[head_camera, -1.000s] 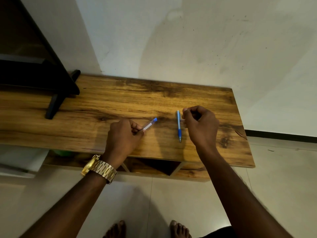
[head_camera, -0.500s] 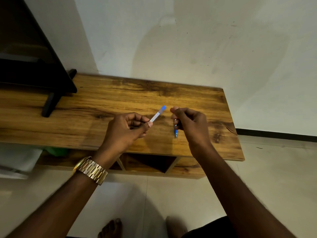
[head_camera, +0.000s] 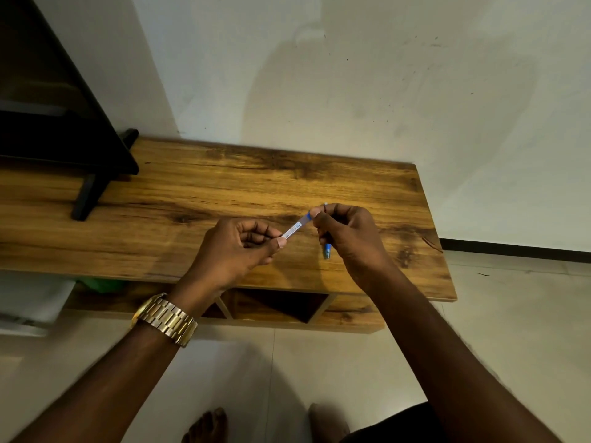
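Observation:
My left hand (head_camera: 236, 251) pinches a clear pen (head_camera: 295, 227) with a blue cap end, holding it above the wooden table (head_camera: 192, 199). Its blue tip meets the thumb of my right hand (head_camera: 348, 235). My right hand grips a blue pen (head_camera: 327, 251) whose lower end sticks out under the fingers; a small pale tip shows above them. Most of that pen is hidden in the fist. Both hands hover over the table's right half, almost touching.
A black TV stand leg (head_camera: 89, 196) and the dark screen (head_camera: 48, 107) occupy the table's left end. The white wall (head_camera: 351, 91) rises behind. Open shelf compartments (head_camera: 275, 305) lie under the table. My bare feet (head_camera: 208, 423) stand on the tiled floor.
Both pens were lifted off the table a second ago. Since then my hands have come together, and the clear pen's blue end now touches my right thumb.

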The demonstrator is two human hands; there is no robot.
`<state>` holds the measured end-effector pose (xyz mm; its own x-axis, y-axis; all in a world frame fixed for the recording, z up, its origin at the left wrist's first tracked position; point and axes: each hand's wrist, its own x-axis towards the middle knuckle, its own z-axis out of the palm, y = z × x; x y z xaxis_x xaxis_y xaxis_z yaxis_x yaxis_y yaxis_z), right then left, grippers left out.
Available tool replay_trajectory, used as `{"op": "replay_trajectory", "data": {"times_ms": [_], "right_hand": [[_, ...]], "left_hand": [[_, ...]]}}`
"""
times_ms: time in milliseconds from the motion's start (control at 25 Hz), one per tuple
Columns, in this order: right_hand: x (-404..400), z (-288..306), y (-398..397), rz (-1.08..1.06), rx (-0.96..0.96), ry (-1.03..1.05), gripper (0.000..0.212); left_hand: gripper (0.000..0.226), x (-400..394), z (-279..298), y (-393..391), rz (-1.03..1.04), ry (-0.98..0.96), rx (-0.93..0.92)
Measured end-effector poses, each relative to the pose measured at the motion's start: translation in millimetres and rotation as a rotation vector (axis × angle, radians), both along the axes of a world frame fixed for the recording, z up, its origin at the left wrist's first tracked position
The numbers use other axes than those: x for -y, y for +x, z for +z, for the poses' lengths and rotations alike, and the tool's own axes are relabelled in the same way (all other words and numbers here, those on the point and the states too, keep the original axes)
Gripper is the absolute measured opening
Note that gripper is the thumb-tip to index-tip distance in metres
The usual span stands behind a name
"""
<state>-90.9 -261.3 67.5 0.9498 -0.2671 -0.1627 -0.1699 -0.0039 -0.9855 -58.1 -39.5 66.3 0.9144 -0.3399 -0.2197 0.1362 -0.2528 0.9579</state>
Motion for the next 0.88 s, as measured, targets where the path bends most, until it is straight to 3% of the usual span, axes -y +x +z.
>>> {"op": "replay_trajectory", "data": {"times_ms": [120,200,280,320,440,560,640,760,880], "right_hand": [[13,8,-1,-0.159,0.026,0.032,0.014],[34,6,-6,-0.225,-0.048,-0.259,0.012],[50,-1,-15,-0.15,-0.186,-0.569,0.011],[53,-5,-16,-0.106,-0.248,-0.628,0.013],[56,-15,-12,-0.031,-0.345,-0.729,0.012],[56,-13,-9,-0.085,-0.313,-0.753,0.011],[47,-9,-7,-0.187,-0.206,-0.536,0.012],[10,3,-2,-0.129,-0.139,0.288,0.028],[-12,4,-1,-0.087,-0.178,0.636,0.038]], "left_hand": [[0.017,-1,-1,1,0.049,-0.011,-0.007],[0.018,-3,-1,3,0.11,-0.043,-0.016],[0.018,-3,-2,6,0.143,-0.075,-0.023],[0.017,-3,-2,7,0.146,-0.092,-0.027],[0.016,2,-2,8,0.132,-0.135,-0.023],[0.016,8,0,6,0.118,-0.168,-0.022],[0.015,11,0,6,0.11,-0.194,-0.017],[0.014,13,3,4,0.13,-0.199,0.007],[0.014,11,3,3,0.122,-0.116,0.077]]}}
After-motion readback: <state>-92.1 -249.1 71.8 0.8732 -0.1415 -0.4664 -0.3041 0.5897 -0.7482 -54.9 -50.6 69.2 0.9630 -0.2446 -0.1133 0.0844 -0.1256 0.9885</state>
